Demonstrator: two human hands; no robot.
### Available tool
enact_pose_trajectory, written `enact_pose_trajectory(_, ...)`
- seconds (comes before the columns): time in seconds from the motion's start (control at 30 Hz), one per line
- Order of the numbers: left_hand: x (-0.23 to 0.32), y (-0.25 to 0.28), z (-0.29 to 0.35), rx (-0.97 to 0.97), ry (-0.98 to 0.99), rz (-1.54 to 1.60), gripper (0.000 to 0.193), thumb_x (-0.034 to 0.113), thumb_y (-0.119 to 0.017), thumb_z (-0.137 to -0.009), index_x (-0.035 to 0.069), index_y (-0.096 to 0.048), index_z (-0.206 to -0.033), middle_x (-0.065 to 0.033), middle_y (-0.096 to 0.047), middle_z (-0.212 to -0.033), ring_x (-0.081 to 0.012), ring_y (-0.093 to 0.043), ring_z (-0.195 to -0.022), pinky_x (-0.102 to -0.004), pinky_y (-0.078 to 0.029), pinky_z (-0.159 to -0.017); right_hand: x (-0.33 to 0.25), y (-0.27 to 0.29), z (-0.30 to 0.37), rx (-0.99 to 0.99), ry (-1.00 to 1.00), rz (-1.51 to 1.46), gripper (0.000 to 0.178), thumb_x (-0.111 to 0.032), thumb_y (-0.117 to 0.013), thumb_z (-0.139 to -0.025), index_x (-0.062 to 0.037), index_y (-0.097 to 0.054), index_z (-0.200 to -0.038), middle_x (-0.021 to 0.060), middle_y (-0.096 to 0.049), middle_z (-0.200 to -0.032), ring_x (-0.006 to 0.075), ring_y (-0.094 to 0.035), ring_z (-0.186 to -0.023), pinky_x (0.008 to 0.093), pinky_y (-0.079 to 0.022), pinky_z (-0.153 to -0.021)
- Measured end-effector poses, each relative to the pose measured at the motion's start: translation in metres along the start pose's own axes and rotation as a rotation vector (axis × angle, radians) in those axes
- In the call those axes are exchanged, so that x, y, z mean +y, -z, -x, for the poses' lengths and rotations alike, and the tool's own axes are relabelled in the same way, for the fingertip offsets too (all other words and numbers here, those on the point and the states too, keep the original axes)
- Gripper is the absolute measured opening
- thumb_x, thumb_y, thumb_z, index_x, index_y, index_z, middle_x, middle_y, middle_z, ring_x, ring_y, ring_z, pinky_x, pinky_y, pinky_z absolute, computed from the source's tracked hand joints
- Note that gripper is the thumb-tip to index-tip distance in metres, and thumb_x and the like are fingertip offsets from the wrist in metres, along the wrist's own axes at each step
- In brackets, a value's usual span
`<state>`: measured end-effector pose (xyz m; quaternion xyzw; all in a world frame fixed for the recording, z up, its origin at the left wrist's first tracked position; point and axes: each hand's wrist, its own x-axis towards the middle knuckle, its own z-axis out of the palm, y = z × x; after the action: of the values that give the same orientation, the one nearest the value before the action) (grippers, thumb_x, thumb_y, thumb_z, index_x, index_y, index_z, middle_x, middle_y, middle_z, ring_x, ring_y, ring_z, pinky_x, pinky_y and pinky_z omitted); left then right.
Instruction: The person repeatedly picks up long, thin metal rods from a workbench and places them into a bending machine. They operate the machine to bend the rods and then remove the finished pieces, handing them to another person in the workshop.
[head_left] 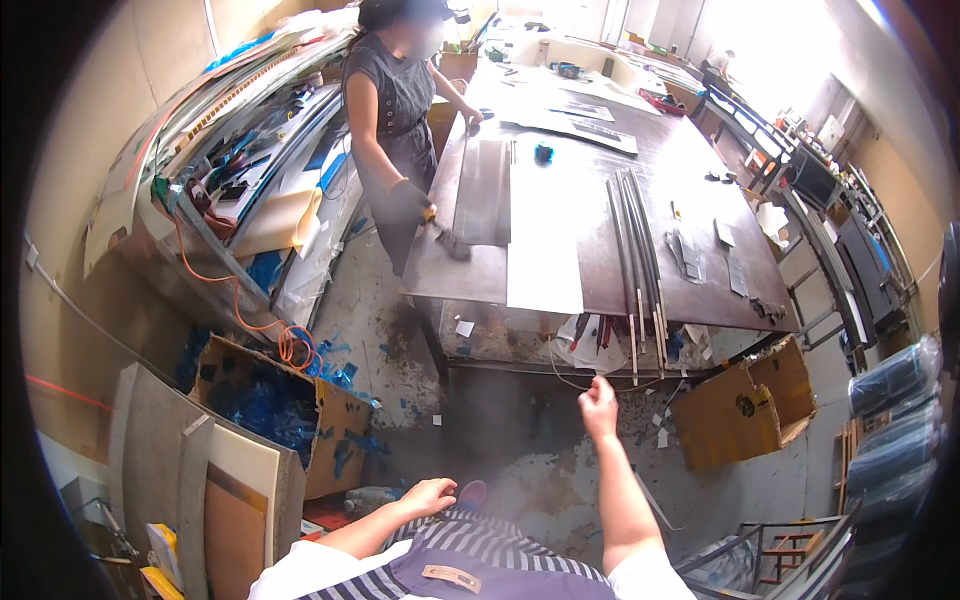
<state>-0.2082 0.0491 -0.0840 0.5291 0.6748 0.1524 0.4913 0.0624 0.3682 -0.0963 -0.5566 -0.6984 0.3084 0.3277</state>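
My right hand is raised in front of the table's near edge, its fingers curled closed. A thin curved wire-like line runs close by the fingers; I cannot tell whether it is in my grip. Low in front of my striped apron, my left hand has its fingers bent together, with nothing visible in them. Beyond my right hand, several long dark rods lie on the table, their pale ends jutting over its near edge. A white sheet lies left of them, beside a dark flat panel.
At the table's left side a co-worker holds a brush near the panel. Cardboard boxes stand at left and right. Boards lean at lower left. An orange cord hangs from the left rack. Scraps litter the floor.
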Motion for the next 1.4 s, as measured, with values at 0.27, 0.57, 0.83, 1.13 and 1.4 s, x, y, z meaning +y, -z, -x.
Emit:
enact_pose_trajectory(0.27,-0.031,-0.008,-0.028,-0.048,0.101,-0.126,0.044,0.029,-0.067,-0.084,0.005,-0.059,-0.120,-0.0131,-0.068,-0.109,-0.0277,-0.065,-0.104,-0.0379,-0.050,-0.090,0.067,0.014,0.179,-0.663,-0.128,0.284,0.048,-0.026,-0.070,-0.080,-0.0053,-0.059,-0.121,0.0195,-0.060,-0.121,0.0348,-0.060,-0.108,0.0410,-0.048,-0.095)
enact_pose_trajectory(0.57,-0.115,-0.045,-0.031,-0.062,0.391,-0.236,0.042,0.029,-0.069,-0.078,0.011,-0.067,-0.115,-0.0148,-0.065,-0.118,-0.0299,-0.061,-0.112,-0.0394,-0.047,-0.097,0.133,0.101,0.308,-0.692,-0.640,0.322,0.040,-0.026,-0.070,-0.079,-0.0029,-0.066,-0.112,0.0167,-0.069,-0.106,0.0292,-0.065,-0.104,0.0368,-0.050,-0.090)
enact_pose_trajectory(0.83,-0.097,-0.051,-0.038,-0.003,0.349,-0.261,0.042,0.029,-0.071,-0.078,0.009,-0.067,-0.114,-0.0148,-0.067,-0.114,-0.0295,-0.062,-0.110,-0.0392,-0.048,-0.096,0.173,0.130,0.337,-0.622,-0.727,0.278,0.038,-0.026,-0.069,-0.079,-0.0022,-0.068,-0.108,0.0168,-0.070,-0.104,0.0290,-0.066,-0.101,0.0364,-0.050,-0.088)
enact_pose_trajectory(1.13,-0.046,-0.076,-0.038,0.040,0.280,-0.126,0.042,0.027,-0.071,-0.080,0.008,-0.065,-0.117,-0.0146,-0.066,-0.116,-0.0299,-0.061,-0.112,-0.0393,-0.048,-0.096,0.222,0.136,0.336,-0.630,-0.689,0.247,0.035,-0.025,-0.069,-0.079,-0.0014,-0.069,-0.105,0.0168,-0.070,-0.101,0.0288,-0.067,-0.099,0.0360,-0.050,-0.085)
enact_pose_trajectory(1.4,-0.083,-0.098,0.004,0.036,0.450,-0.152,0.043,0.028,-0.070,-0.076,0.011,-0.067,-0.115,-0.0145,-0.065,-0.119,-0.0287,-0.059,-0.114,-0.0387,-0.047,-0.098,0.147,0.153,0.306,-0.534,-0.658,0.292,0.031,-0.025,-0.069,-0.078,-0.0023,-0.072,-0.098,0.0163,-0.071,-0.095,0.0272,-0.069,-0.092,0.0350,-0.051,-0.082)
